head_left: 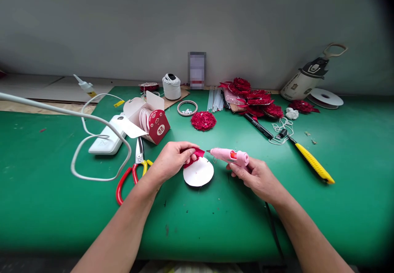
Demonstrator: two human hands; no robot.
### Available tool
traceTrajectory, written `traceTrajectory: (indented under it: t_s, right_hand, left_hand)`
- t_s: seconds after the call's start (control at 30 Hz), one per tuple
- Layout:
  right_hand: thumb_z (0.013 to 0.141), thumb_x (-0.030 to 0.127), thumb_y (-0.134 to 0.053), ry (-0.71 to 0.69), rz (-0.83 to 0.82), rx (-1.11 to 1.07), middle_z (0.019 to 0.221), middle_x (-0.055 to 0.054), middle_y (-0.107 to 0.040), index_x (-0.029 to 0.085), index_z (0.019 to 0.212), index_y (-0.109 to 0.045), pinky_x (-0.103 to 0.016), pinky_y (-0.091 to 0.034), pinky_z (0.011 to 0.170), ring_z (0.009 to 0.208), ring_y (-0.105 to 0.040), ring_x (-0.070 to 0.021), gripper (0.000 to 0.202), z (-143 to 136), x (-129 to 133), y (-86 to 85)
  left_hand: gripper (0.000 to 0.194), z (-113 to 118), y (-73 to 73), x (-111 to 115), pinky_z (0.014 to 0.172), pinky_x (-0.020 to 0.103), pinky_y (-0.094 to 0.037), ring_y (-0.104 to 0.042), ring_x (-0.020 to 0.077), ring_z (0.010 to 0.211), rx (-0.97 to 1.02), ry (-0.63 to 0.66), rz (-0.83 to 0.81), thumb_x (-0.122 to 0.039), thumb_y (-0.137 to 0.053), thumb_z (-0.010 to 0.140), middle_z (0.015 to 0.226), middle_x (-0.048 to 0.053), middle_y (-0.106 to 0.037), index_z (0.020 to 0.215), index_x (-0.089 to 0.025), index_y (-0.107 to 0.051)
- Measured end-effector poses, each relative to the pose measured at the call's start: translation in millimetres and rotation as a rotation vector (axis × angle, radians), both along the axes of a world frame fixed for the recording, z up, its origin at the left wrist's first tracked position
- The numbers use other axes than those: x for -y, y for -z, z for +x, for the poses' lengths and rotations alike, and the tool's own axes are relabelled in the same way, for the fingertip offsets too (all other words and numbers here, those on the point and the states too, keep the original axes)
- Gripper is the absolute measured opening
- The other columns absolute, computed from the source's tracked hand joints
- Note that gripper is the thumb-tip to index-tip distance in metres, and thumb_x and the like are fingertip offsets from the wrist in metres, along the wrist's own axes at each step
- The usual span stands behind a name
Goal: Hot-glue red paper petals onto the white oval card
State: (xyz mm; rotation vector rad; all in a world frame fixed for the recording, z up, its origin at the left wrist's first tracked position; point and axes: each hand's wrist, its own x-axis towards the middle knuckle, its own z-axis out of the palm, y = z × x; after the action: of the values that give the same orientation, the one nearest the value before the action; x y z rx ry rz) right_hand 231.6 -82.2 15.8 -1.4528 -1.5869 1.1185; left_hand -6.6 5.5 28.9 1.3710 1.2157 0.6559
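Note:
My left hand (176, 158) pinches the end of a red ribbon (199, 153) between thumb and fingers. Under that ribbon lies a round white paper disc (198, 172), partly covered at its upper left by red material. In my right hand (257, 178) is a pink hot glue gun (229, 155), its nozzle pointing left, close to the ribbon's free end. Whether the nozzle touches the ribbon I cannot tell. A finished-looking red ruffled rosette (203, 121) sits just beyond the disc.
Red-and-yellow-handled scissors (140, 158), a white power bank (109, 135) with cable and a red-white box (158, 125) stand left. A marker (258, 126), yellow utility knife (314, 162) and piled rosettes (258, 98) lie right. Glue sticks (215, 100) and a string spool (171, 88) are behind.

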Motion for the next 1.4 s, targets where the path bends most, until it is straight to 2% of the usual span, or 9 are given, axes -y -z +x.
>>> traceTrajectory:
  t_s: [0.37, 0.57, 0.8, 0.9, 0.97, 1.07, 1.13, 1.23, 1.4]
  right_hand:
    - [0.092, 0.050, -0.053, 0.017, -0.004, 0.022, 0.069, -0.003, -0.059, 0.021, 0.109, -0.070, -0.025, -0.033, 0.044, 0.053, -0.041, -0.0131, 0.038, 3.5, 0.6, 2.0]
    - [0.090, 0.045, -0.056, 0.142, 0.118, 0.200, 0.062, 0.001, -0.048, 0.018, 0.090, -0.067, -0.027, -0.034, 0.051, 0.055, -0.037, -0.0130, 0.029, 2.0, -2.4, 8.2]
    - [0.088, 0.050, -0.057, 0.180, -0.013, 0.141, 0.062, 0.000, -0.053, 0.016, 0.103, -0.069, -0.027, -0.039, 0.046, 0.053, -0.045, -0.0144, 0.039, 8.2, -6.0, 17.1]
    - [0.083, 0.048, -0.065, 0.242, 0.005, 0.246, 0.086, -0.006, -0.065, 0.018, 0.108, -0.067, -0.032, -0.048, 0.057, 0.066, -0.055, -0.0185, 0.039, 13.1, 12.3, 1.2]
    - [0.082, 0.045, -0.067, 0.405, 0.168, 0.349, 0.104, -0.009, -0.065, 0.022, 0.114, -0.065, -0.036, -0.051, 0.068, 0.080, -0.059, -0.0225, 0.039, 7.3, 31.8, -18.5]
    - [0.088, 0.028, -0.065, 0.611, 0.491, 0.358, 0.094, -0.007, -0.064, 0.025, 0.103, -0.065, -0.035, -0.050, 0.072, 0.081, -0.060, -0.0216, 0.016, -25.5, 52.8, -44.1]
    - [0.089, 0.015, -0.060, 0.342, 0.593, 0.260, 0.089, -0.006, -0.063, 0.026, 0.103, -0.062, -0.034, -0.050, 0.072, 0.080, -0.060, -0.0207, 0.018, -58.6, 51.2, -46.3]
    - [0.092, 0.012, -0.052, 0.058, 0.463, 0.229, 0.097, -0.008, -0.062, 0.023, 0.109, -0.059, -0.035, -0.052, 0.074, 0.081, -0.059, -0.0202, 0.022, -101.7, 28.9, -27.7]
    - [0.092, 0.015, -0.051, 0.115, 0.432, 0.161, 0.090, -0.006, -0.060, 0.020, 0.096, -0.061, -0.031, -0.050, 0.069, 0.076, -0.058, -0.0175, 0.012, -114.2, 5.2, -3.6]
  left_hand:
    - [0.013, 1.2, -2.7, 2.7, 0.049, 0.022, -0.039, -0.052, 0.0105, 0.051, 0.089, 0.007, -0.024, -0.024, -0.063, 0.078, 0.067, 0.008, -0.069, 0.078, -0.013, -0.070]
    - [0.008, 2.0, -8.9, 1.9, 0.043, 0.018, -0.029, -0.047, 0.0072, 0.047, 0.265, -0.071, -0.107, -0.018, -0.061, 0.081, 0.064, 0.007, -0.068, 0.079, -0.012, -0.064]
    - [0.005, 1.1, -1.2, 1.7, 0.048, 0.016, -0.039, -0.054, 0.0086, 0.055, 0.600, -0.214, -0.367, -0.011, -0.055, 0.086, 0.076, 0.013, -0.070, 0.084, -0.011, -0.060]
    - [0.010, 4.0, -3.5, 3.8, 0.053, 0.019, -0.046, -0.059, 0.0112, 0.060, 0.726, -0.327, -0.486, -0.008, -0.053, 0.086, 0.079, 0.014, -0.069, 0.081, -0.011, -0.060]
    - [0.013, 6.3, -5.5, 6.1, 0.056, 0.021, -0.050, -0.061, 0.0123, 0.064, 0.783, -0.377, -0.533, -0.007, -0.050, 0.088, 0.082, 0.015, -0.069, 0.079, -0.011, -0.060]
    - [0.016, 10.2, -6.5, 11.2, 0.055, 0.019, -0.049, -0.058, 0.0104, 0.062, 0.872, -0.412, -0.578, -0.006, -0.049, 0.088, 0.079, 0.013, -0.067, 0.077, -0.011, -0.059]
    - [0.017, 12.5, -5.5, 14.9, 0.049, 0.016, -0.044, -0.052, 0.0074, 0.056, 0.939, -0.415, -0.596, -0.005, -0.049, 0.088, 0.073, 0.009, -0.062, 0.074, -0.011, -0.057]
    - [0.017, 13.7, -2.5, 17.5, 0.046, 0.015, -0.039, -0.045, 0.0051, 0.050, 0.992, -0.380, -0.596, -0.005, -0.050, 0.087, 0.069, 0.005, -0.058, 0.072, -0.012, -0.054]
    - [0.014, 8.9, 1.4, 10.1, 0.045, 0.014, -0.033, -0.044, 0.0047, 0.048, 0.960, -0.461, -0.474, -0.006, -0.054, 0.084, 0.063, 0.001, -0.054, 0.073, -0.015, -0.051]
